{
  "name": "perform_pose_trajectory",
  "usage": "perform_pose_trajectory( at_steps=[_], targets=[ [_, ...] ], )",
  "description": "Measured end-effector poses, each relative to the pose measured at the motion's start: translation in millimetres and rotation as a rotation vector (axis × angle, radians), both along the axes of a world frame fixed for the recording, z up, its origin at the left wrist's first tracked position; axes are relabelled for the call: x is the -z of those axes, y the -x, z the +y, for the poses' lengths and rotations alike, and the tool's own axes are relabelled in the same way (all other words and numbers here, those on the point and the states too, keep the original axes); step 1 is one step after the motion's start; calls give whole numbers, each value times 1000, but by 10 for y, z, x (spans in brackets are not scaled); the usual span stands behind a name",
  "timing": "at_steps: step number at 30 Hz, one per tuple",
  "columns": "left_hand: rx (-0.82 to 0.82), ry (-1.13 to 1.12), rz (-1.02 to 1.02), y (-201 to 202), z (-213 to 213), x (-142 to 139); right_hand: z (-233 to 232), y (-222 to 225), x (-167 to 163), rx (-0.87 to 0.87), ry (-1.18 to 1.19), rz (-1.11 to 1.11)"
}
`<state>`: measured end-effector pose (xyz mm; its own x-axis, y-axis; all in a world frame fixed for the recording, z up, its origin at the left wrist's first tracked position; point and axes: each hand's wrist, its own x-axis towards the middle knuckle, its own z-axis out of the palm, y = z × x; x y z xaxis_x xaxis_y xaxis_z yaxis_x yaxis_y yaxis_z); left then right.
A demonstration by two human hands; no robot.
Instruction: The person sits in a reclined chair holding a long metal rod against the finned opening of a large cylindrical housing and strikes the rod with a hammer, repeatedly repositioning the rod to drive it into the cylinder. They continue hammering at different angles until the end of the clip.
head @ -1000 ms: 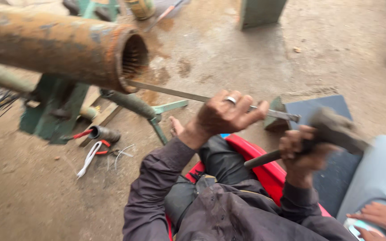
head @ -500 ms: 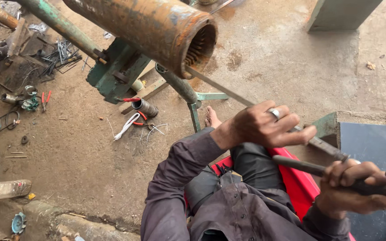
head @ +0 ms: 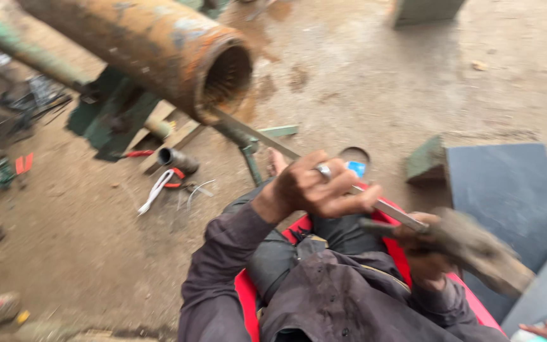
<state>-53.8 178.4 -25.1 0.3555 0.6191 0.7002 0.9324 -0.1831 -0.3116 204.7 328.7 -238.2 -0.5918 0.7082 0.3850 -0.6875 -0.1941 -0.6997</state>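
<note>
Left hand (head: pixel 314 190), ring on one finger, curls loosely around a long flat steel rod (head: pixel 273 144), guiding it near its rear end; the rod runs from here up into the open mouth of a large rusty pipe (head: pixel 159 47). Right hand (head: pixel 422 250) is clenched on the handle of a hammer (head: pixel 476 247), its blurred head at the rod's rear end. Sound practice, by judgement: keep the rod in line with the bore, guiding fingers clear of the struck end, blows square. Pipe: thick-walled, round, orange-brown scale, what look like coiled windings inside. Rod: thin, straight, dull grey. Hammer head: blocky, worn, dirty. Pipe support (head: pixel 106 120): green-painted metal, chipped. Floor (head: pixel 362 76): stained concrete, with white-handled pliers (head: pixel 156 189) and a short black tube (head: pixel 177 158). Lap: dark sleeves, red cloth (head: pixel 248 297).
</note>
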Motion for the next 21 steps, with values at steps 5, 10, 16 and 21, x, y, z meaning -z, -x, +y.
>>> perform_pose_trajectory(
  at_steps=[5,10,16,21],
  targets=[
    [-17,-11,-15,29,-4,27,-38,7,-108,-23,-68,37],
    [-21,-29,-61,3,-11,60,-36,152,-185,182,-100,234],
    [-72,-68,-108,55,-55,70,42,93,-242,131,-336,-245],
    [-109,-55,-147,-8,-6,95,-43,135,-52,242,-180,318]
  ],
)
